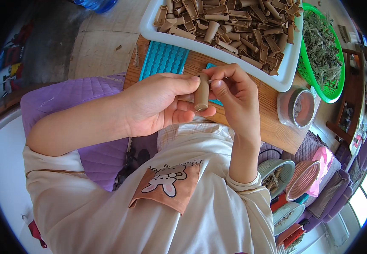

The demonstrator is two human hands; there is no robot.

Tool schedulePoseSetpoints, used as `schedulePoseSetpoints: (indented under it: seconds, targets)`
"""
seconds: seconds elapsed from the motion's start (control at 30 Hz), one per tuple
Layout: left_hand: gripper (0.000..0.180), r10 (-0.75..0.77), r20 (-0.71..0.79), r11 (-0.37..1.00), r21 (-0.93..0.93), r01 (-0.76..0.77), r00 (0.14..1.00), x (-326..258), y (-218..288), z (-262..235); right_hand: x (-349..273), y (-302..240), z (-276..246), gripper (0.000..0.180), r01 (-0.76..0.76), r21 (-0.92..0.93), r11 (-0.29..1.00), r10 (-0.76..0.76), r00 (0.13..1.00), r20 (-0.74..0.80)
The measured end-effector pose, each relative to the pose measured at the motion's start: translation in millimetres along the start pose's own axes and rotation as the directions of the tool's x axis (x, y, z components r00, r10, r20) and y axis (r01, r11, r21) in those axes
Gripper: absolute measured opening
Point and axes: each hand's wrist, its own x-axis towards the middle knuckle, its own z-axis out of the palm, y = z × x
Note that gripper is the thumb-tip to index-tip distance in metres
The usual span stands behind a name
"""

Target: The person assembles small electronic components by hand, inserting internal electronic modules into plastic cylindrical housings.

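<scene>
A brown, rounded plastic piece [201,94] is held between the thumb and fingers of my left hand [166,95]. It stands roughly upright above the table's near edge, and a thin pale strand shows at its lower end. My right hand [239,94] is closed in a pinch beside the piece's upper right side. Something thin and light-coloured sits at its fingertips, too small to name. Beyond my hands a white tray [148,26] holds a heap of similar brown half-shell pieces [234,27].
On the wooden table [272,127] lie a blue bumpy mat [164,59] and a clear round container [296,108]. A green basket [340,82] of dried plant bits stands at right. Several baskets, one a pink basket [304,180], sit by my right side, near purple quilted seating [94,110].
</scene>
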Motion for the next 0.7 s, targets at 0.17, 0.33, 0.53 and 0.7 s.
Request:
schedulePoseSetpoints:
  seconds: [0.17, 0.33, 0.53, 0.7]
  targets:
    - [0.024, -0.019, -0.019, 1.000, 0.012, 0.020, 1.000, 3, -3, -6, 3, 7, 0, 0.004, -0.024, -0.090, 0.996, 0.027, 0.999, 0.039]
    - [0.025, 0.043, 0.037, 0.995, 0.084, -0.046, 0.998, 2, 2, -4, 1, 11, 5, 0.006, 0.034, 0.030, 0.999, -0.032, 0.999, -0.038]
    - [0.020, 0.803, 0.278, 0.321, 0.544, -0.775, 0.528, -5, 3, 2, -23, 17, 18, 0.025, 0.075, 0.573, 0.816, -0.010, 0.993, -0.116]
    - [0.020, 0.390, 0.919, -0.693, 0.337, -0.637, 0.062, -3, -9, -11, -37, -15, 40, 0.048, -0.139, 0.793, 0.593, 0.068, 0.990, 0.122]
